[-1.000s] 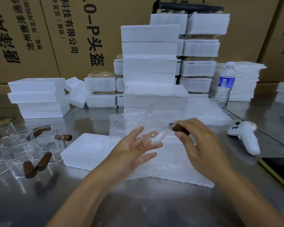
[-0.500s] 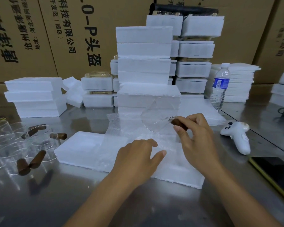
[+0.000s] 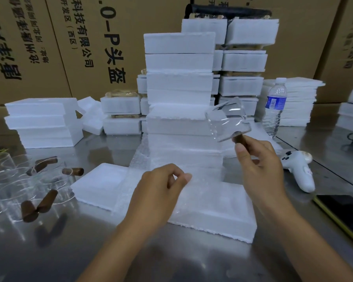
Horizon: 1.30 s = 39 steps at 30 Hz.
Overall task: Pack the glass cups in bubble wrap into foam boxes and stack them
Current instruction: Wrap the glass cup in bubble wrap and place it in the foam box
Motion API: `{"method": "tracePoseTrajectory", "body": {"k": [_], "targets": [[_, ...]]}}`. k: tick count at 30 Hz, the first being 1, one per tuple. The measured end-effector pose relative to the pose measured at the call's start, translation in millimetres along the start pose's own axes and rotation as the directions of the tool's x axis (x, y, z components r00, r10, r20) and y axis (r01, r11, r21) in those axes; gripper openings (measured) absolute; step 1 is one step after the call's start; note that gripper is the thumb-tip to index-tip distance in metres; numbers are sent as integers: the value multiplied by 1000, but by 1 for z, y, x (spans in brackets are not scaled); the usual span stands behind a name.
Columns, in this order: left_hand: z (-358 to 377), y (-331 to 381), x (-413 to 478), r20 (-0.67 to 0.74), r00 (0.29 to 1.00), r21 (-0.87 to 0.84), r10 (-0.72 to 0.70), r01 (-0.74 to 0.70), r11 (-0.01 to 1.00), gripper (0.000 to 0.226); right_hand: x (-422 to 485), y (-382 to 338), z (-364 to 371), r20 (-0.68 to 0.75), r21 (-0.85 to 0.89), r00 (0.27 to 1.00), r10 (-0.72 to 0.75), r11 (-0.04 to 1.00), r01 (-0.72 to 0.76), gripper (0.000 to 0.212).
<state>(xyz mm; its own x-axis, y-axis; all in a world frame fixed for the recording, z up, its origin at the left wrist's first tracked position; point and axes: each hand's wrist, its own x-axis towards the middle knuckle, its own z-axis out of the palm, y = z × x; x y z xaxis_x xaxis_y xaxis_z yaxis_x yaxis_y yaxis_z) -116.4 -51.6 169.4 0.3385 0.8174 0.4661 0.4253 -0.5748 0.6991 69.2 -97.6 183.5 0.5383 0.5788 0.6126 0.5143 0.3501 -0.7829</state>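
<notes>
Right hand (image 3: 261, 171) holds glass cup (image 3: 225, 119) — above thumb, tilted

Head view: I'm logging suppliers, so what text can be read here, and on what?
"科技有限公司": middle cardboard carton, running down its face.
"(西区)": same carton, small print.
"0-P 头盔": same carton, large print.
left carton: print too distorted to read surely.
water bottle: blue label too blurred to read.
</notes>
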Motion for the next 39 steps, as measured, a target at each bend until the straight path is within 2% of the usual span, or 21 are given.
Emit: {"method": "tracePoseTrajectory", "body": {"k": [6, 10, 14, 22, 27, 30, 34, 39], "targets": [[-14, 6, 2, -58, 995, -345, -84, 59, 937, 19, 0, -5, -1, 25, 89, 1000, 18, 996, -20, 21], [-21, 14, 0, -176, 981, -501, -84, -15, 866, 27, -1, -6, -1, 39, 70, 999, -9, 998, 6, 20], [-21, 20, -2, -298, 948, -582, -108, -91, 808, 23, -1, -8, -3, 21, 47, 999, -40, 998, 39, 20], [-21, 17, -1, -409, 896, -611, -173, -129, 781, 23, 1, -10, -8, -18, -64, 992, -125, 990, 124, 20], [-21, 15, 0, -402, 897, -627, -184, -123, 769, 22, 2, -7, -12, 34, -203, 981, -189, 960, 192, 20], [-20, 14, -2, -388, 916, -554, -104, -142, 820, 19, 2, -2, -12, 91, -300, 977, -194, 930, 212, 23], [-17, 12, -6, -367, 929, -350, 54, -192, 917, 14, 3, 2, -14, 131, -412, 969, -207, 878, 243, 25], [-12, 10, -8, -321, 926, -202, 199, -272, 941, 8, 1, 3, -10, 150, -349, 975, -167, 913, 210, 23]]}}
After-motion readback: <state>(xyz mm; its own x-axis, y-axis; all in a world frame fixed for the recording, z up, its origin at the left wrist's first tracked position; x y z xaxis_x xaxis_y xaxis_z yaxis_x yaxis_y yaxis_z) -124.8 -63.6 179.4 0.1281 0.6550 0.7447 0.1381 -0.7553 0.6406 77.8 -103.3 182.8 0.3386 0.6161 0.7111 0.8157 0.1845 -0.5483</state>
